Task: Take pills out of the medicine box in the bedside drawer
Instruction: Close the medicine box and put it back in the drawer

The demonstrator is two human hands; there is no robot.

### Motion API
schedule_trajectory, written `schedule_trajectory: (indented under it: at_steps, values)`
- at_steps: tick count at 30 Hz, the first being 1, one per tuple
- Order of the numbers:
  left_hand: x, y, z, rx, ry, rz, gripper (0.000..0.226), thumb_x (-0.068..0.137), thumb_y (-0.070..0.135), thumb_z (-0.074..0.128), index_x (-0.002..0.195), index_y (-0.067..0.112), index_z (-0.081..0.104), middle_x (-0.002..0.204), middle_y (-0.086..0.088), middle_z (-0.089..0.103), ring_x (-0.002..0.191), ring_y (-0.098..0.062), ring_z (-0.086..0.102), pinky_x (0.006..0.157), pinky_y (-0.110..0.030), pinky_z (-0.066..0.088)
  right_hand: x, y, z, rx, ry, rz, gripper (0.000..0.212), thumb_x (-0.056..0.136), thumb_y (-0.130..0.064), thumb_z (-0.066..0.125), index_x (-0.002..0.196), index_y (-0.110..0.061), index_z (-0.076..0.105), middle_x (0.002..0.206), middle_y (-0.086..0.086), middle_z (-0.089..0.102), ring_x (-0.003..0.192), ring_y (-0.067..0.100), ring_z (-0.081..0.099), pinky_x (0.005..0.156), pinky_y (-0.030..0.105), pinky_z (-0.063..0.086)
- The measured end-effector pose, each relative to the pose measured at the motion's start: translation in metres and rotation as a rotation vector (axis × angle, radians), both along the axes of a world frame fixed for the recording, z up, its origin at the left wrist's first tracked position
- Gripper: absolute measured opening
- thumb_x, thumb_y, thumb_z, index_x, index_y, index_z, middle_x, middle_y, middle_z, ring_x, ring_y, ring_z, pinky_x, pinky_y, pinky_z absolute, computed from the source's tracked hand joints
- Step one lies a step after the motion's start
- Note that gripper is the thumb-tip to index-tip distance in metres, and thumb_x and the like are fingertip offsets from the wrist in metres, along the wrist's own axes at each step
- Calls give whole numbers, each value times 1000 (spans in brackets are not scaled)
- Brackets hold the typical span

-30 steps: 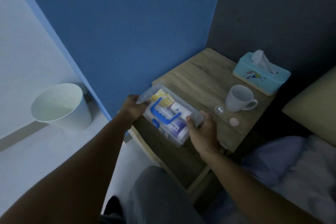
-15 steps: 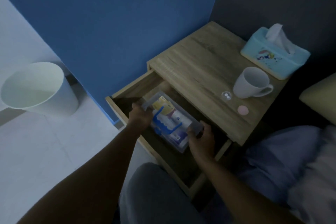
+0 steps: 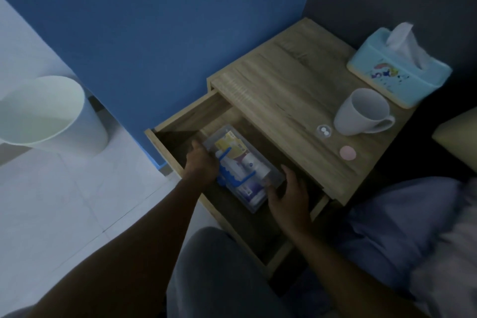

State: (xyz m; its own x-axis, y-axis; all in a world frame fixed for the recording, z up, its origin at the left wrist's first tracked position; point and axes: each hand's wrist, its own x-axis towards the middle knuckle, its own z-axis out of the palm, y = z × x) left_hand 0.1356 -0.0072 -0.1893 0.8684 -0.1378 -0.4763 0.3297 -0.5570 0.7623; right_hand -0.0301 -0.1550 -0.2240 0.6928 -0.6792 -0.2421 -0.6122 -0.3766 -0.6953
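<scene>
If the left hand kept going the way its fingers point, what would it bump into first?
Probably the inside of the drawer. The left hand grips the medicine box's left end, fingers pointing toward the drawer's dark back corner. Depth is hard to judge in this dim view.

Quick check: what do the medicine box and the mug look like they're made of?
Medicine box: apparently clear, slightly frosted plastic, since the packets inside show through its lid and walls; the handle looks like blue plastic. Mug: probably glazed ceramic, with thick white walls and a smooth surface, though the dim light leaves that open.
</scene>
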Motion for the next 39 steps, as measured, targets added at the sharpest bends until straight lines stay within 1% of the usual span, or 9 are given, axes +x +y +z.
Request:
schedule_trajectory:
  at_steps: [5, 8, 11, 14, 17, 23, 31, 37, 39]
  values:
    - [-10, 15, 17, -1, -268, -144, 46, 97, 13, 50, 141, 18, 39, 138, -7, 51, 122, -20, 53, 77, -24, 50, -17, -6, 24, -280, -213, 306, 45, 96, -36, 55, 139, -27, 47, 135, -3, 48, 118, 4, 50, 94, 21, 47]
    - [-14, 38, 22, 67, -520, -232, 45, 95, 17, 51, 139, 25, 42, 143, -2, 48, 128, -20, 50, 97, -39, 52, -15, -20, 38, -361, -264, 408, 43, 94, -27, 55, 137, -21, 51, 135, 0, 54, 123, 8, 51, 102, 27, 46]
    - [-22, 61, 19, 51, -586, -187, 55, 89, 22, 60, 139, 31, 38, 148, -1, 44, 131, -25, 49, 99, -49, 51, -8, -40, 50, -440, -246, 509, 47, 94, -21, 52, 141, -15, 49, 144, 3, 52, 135, 13, 45, 112, 33, 39]
    - [-29, 78, 9, 58, -499, -96, 85, 82, 28, 73, 149, 25, 21, 156, -4, 28, 141, -28, 36, 106, -53, 44, 1, -65, 56, -557, -212, 613, 51, 93, -6, 56, 143, -6, 48, 152, 12, 44, 145, 24, 36, 119, 42, 30]
    - [-37, 85, -6, 55, -334, -84, 107, 73, 42, 78, 150, 30, 5, 162, -5, 11, 149, -32, 15, 114, -57, 29, 6, -87, 56, -655, -141, 738, 48, 96, -8, 55, 144, -4, 47, 154, 15, 42, 146, 28, 35, 118, 49, 32]
    - [-47, 87, -34, 39, 2, -240, 81, 89, 57, 49, 153, 30, 6, 153, -9, 41, 131, -35, 50, 101, -48, 45, 5, -114, 51, -608, -15, 895, 52, 101, -12, 44, 152, -5, 34, 161, 14, 29, 150, 26, 25, 119, 52, 27]
    - [-37, 61, -38, -72, 27, -257, 83, 94, 53, 44, 154, 25, -5, 156, -6, 36, 133, -30, 48, 103, -44, 44, 3, -114, 37, -646, 5, 779, 58, 103, -35, 27, 157, -14, 24, 165, 5, 21, 153, 16, 14, 122, 46, 21]
    - [-20, 14, -44, -151, 3, -237, 78, 96, 42, 49, 153, 24, -1, 150, -7, 44, 112, -11, 53, 84, -25, 48, 5, -119, 29, -622, 17, 778, 62, 103, -47, 20, 158, -19, 19, 167, 0, 16, 154, 13, 7, 121, 50, 22]
    - [-14, -2, -44, -169, 18, -229, 79, 96, 41, 49, 154, 23, -2, 151, -7, 42, 114, -14, 54, 82, -22, 48, 5, -120, 29, -618, 24, 786, 63, 103, -49, 20, 159, -20, 15, 167, -1, 12, 155, 13, 4, 122, 50, 20]
